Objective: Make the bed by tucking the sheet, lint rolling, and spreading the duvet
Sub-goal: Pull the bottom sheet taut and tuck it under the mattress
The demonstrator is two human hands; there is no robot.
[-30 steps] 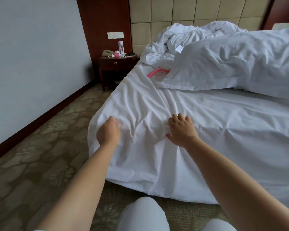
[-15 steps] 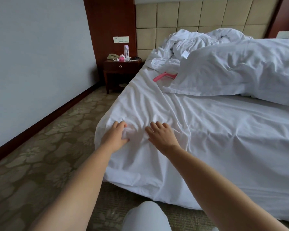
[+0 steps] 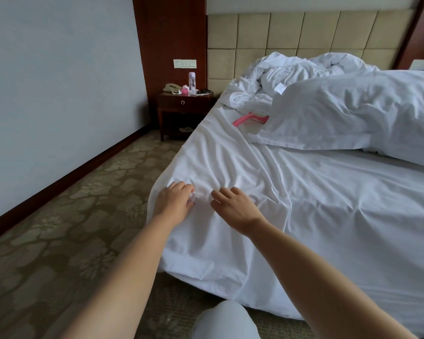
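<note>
Both hands are working the sheet (image 3: 267,192) at the bed's corner, lower centre of frame: the left hand (image 3: 173,203) is pinching a fold, the right hand (image 3: 235,209) is pressing with loose fingers. Tucking is seemingly underway; next, the hanging edge likely needs pushing under the mattress.

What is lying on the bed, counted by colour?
White: 3, the sheet, the pillow and the crumpled duvet.
Pink: 1, the lint roller, its far end hidden under the pillow.
Total: 4.
</note>
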